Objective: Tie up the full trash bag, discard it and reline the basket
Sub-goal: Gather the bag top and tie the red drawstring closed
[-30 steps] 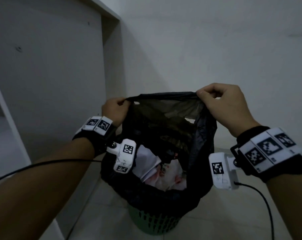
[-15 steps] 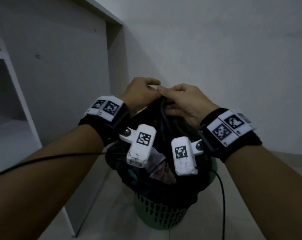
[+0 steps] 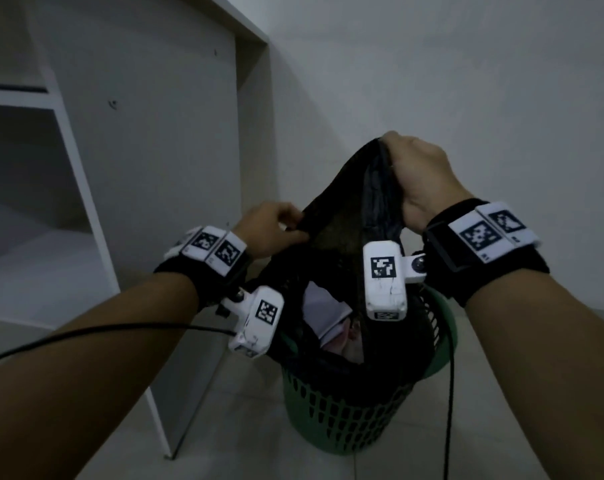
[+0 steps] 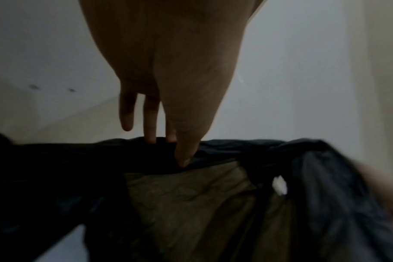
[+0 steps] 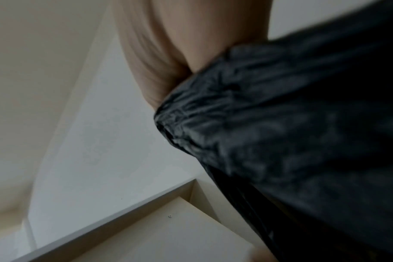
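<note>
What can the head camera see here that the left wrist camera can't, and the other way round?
Only the head view shows the green basket under the bag, the white trash inside, the shelf unit, and the right hand gripping a gathered bunch of the bag up high.

Only the left wrist view shows the grip close up: the thumb presses the bag's edge against the fingers behind it, while one finger stays clear of the plastic.

Both show the black bag and the left hand pinching its rim.
</note>
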`<state>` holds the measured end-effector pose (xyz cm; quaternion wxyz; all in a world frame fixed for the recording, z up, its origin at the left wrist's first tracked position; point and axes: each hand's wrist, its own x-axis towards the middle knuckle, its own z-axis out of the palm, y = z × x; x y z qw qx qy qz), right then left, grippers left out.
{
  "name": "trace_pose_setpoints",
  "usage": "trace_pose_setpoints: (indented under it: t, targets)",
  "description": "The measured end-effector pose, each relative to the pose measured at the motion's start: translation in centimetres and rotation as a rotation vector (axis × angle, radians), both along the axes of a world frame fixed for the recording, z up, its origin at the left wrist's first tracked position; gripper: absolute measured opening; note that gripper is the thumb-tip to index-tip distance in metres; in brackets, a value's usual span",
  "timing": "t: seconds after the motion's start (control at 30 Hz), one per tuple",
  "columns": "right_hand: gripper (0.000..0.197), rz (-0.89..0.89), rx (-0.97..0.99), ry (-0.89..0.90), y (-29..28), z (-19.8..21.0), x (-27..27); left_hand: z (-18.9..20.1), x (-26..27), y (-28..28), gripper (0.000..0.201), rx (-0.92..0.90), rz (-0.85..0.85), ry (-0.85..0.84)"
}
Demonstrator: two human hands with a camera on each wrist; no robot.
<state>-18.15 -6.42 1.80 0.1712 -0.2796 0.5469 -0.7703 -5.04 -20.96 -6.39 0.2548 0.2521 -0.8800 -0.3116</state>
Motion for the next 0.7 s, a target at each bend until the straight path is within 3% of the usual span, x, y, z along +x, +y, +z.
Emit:
trace_pose_setpoints:
  t: [0.07, 0.13, 0.2, 0.37, 0.53, 0.67, 0.7]
  targets:
    - [0.007, -0.005, -0.020, 0.007, 0.4, 0.0, -0.5, -2.0, 0.8, -1.0, 0.014, -0.043, 0.048, -0.194]
    - [0.005, -0.007, -0.020, 0.018, 0.6, -0.4, -0.7, -2.7, 1.5, -1.8, 0.022, 0.025, 0.086, -0.239]
    - [0.014, -0.023, -0.017, 0.013, 0.5, -0.7, -0.9, -1.9, 1.8, -1.9, 0.025, 0.139, 0.123, -0.154]
    - [0.010, -0.044, 0.040, -0.007, 0.5, -0.6, -0.8, 1.4, 0.9, -0.2, 0.028, 0.265, 0.170, 0.150]
    - [0.014, -0.050, 0.124, -0.052, 1.6, 1.4, -0.5, 7.6, -0.5, 2.4, 0.020, 0.342, 0.165, 0.329]
    - [0.001, -0.055, 0.136, -0.074, 3.3, 4.2, -1.0, 13.7, -1.4, 4.5, 0.025, 0.461, 0.037, 0.414]
    - [0.008, -0.044, 0.119, -0.099, 3.5, 4.9, -1.1, 14.5, -1.6, 5.2, 0.027, 0.509, -0.042, 0.386]
